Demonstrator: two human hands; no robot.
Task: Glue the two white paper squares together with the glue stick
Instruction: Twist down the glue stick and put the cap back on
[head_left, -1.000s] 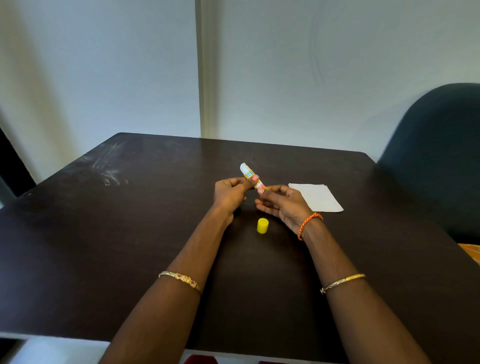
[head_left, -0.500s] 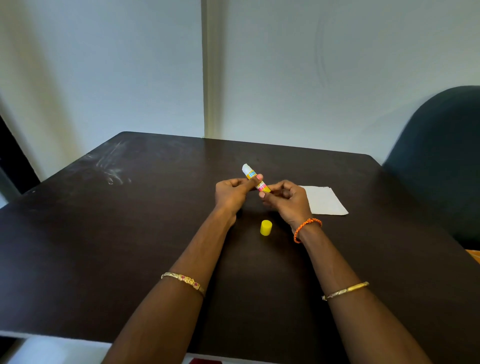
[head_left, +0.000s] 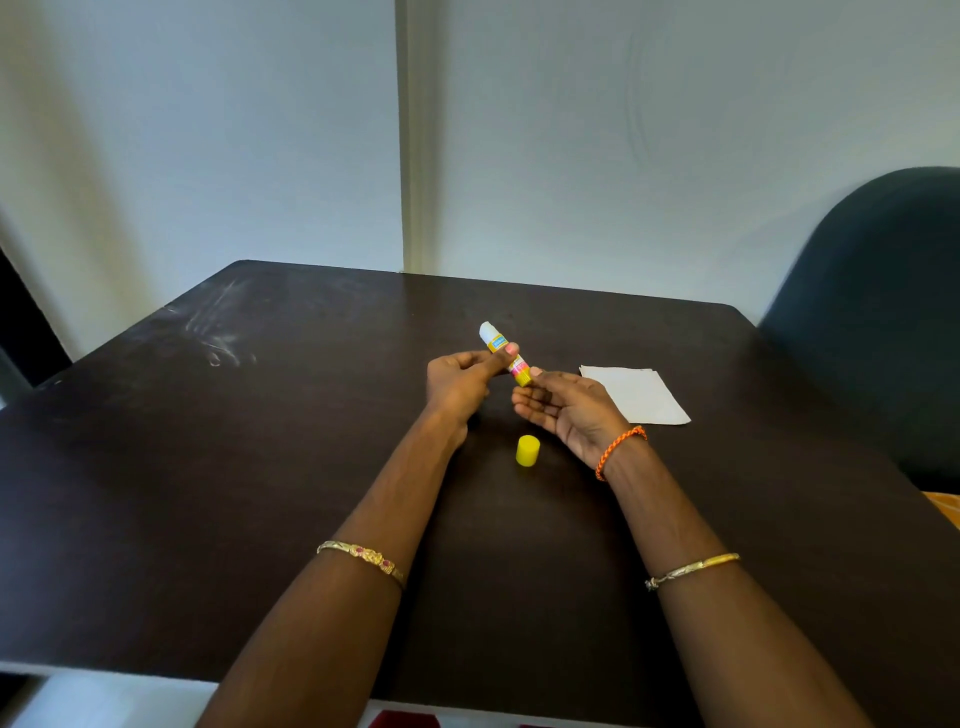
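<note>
Glue stick (head_left: 505, 353) uncapped, white tip exposed; yellow cap (head_left: 528, 450) stands on the table (head_left: 208, 467) near the wrists. Left hand (head_left: 460, 384) clamps the barrel; right hand (head_left: 563, 408) pinches its base. Paper squares (head_left: 636, 395) lie stacked to the right, untouched. Gluing not yet begun.

We see the cap (head_left: 528, 450) on the surface (head_left: 208, 493), near us, left of the paper squares (head_left: 636, 394).

I see a dark table (head_left: 260, 467) with matt wood-look grain and pale scuffs; smooth yellow plastic cap (head_left: 528, 450); matt white paper squares (head_left: 636, 393); glossy printed glue stick (head_left: 505, 353).
</note>
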